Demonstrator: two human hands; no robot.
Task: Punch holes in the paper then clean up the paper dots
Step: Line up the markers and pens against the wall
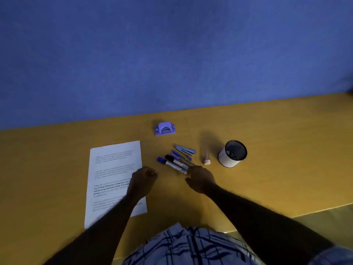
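A printed sheet of white paper (pixel 112 175) lies flat on the yellow desk, left of centre. The purple hole punch (pixel 164 128) stands further back, near the blue wall, with neither hand on it. My left hand (pixel 142 181) rests over the paper's right edge, its fingers curled into a loose fist. My right hand (pixel 200 179) lies palm down with the thumb spread. Its fingertips reach the near end of a bunch of markers (pixel 174 162). I see no paper dots on the desk.
A blue-grey stapler (pixel 185 150) lies just behind the markers. A pale tube with a pinkish cap (pixel 206 156) lies to their right, then a mesh pen cup (pixel 232 153). A blue partition wall (pixel 172 54) runs along the desk's far edge.
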